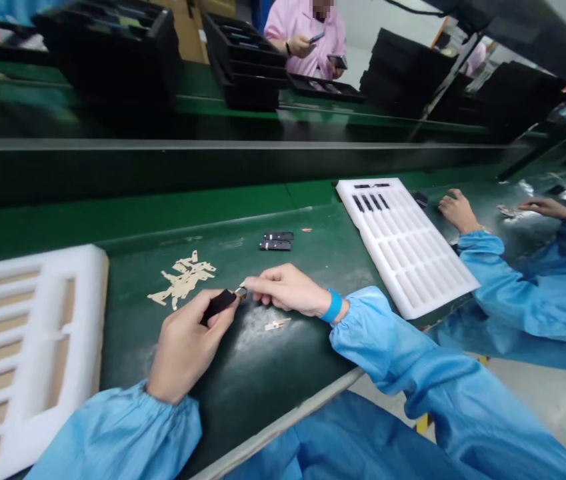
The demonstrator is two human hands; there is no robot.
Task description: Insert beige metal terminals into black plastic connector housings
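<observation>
Above the green table (243, 387), the left hand (185, 343) clasps a black part (219, 305), probably light, stiff and best held by its edges, while the right hand (290, 290) pinches what may be a thin strip (241, 289) at its end.

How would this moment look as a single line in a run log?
left hand: holds black part | right hand: at its tip, grip unclear | nearby: pale pieces, two black strips, white tray at right

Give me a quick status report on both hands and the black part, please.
Left hand gripping black part; right hand close at its end. Pale pieces heaped beyond left hand, not covering the part.
</observation>
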